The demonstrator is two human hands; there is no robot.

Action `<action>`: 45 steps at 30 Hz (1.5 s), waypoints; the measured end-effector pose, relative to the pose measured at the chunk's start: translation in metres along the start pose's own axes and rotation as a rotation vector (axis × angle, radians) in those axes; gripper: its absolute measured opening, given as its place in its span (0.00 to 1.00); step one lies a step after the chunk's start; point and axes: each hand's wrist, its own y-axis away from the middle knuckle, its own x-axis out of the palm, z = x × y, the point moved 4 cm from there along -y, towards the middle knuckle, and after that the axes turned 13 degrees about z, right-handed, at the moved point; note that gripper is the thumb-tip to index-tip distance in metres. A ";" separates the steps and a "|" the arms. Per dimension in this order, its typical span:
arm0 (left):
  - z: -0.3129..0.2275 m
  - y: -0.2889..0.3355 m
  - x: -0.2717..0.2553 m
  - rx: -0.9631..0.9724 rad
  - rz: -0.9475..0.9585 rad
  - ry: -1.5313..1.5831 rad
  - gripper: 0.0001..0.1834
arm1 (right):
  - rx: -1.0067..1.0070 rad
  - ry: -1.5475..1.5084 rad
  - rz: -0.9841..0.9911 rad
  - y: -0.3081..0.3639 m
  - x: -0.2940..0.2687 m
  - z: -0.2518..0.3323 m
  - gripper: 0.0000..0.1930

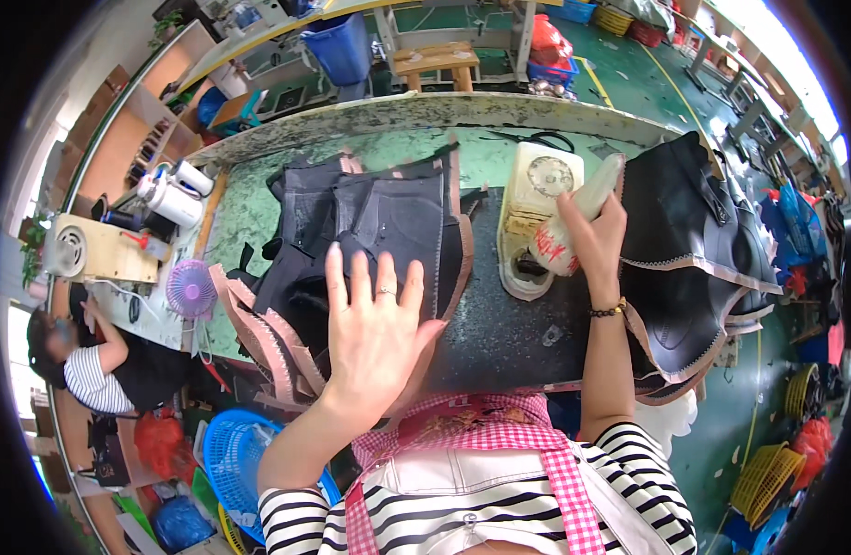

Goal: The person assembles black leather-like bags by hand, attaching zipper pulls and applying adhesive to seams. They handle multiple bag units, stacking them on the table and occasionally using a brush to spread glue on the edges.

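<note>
My left hand (pixel 375 319) is open, its fingers spread above a pile of dark cut pieces (pixel 388 213) with pinkish-beige edges. A ring shows on one finger. Whether the palm touches the pile, I cannot tell. My right hand (pixel 599 236) is closed around a whitish plastic bottle (pixel 557 245) with red marks, tilted over a cream plastic device (pixel 525 199). That device has a round grille on top and a ring-shaped opening at its near end. Right of this hand lies a stack of shiny black pieces (pixel 675 305) with stitched, pale edges.
Scissors (pixel 548 139) lie at the bench's far side, before a raised, worn ledge (pixel 398 118). A black mat (pixel 499 342) covers the near middle. To the left are a purple fan (pixel 192 287), a blue basket (pixel 236 453) and another person (pixel 102 370) in a striped top.
</note>
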 end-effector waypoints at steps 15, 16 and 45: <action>0.142 0.105 0.044 -0.455 -0.612 0.757 0.27 | -0.295 0.107 0.625 0.063 0.056 0.091 0.39; 0.164 0.117 0.098 -0.618 -0.395 1.107 0.28 | -0.207 -0.107 0.723 0.074 0.084 0.081 0.40; 0.137 -0.072 0.105 -0.061 -0.152 -0.056 0.41 | -0.485 0.193 0.346 0.104 0.100 0.081 0.24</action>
